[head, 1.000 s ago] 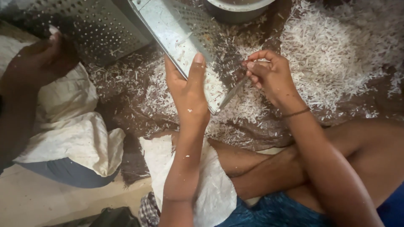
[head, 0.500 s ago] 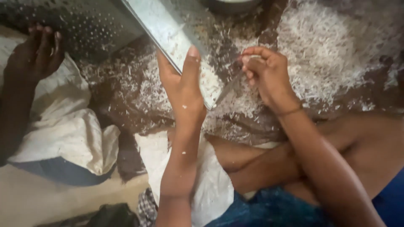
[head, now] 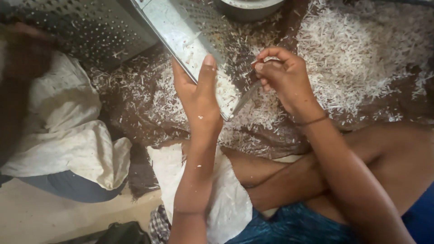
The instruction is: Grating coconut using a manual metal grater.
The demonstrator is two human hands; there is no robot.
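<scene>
Two hands clean: left hand (head: 199, 97) grips the grater (head: 190, 36), right hand (head: 285, 77) pinches a knife (head: 246, 97); next scrape needs care

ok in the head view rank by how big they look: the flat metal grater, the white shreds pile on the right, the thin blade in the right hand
1. white shreds pile
2. flat metal grater; it sits at a similar distance, so this order is fairly safe, though both are cut off by the frame
3. thin blade
</scene>
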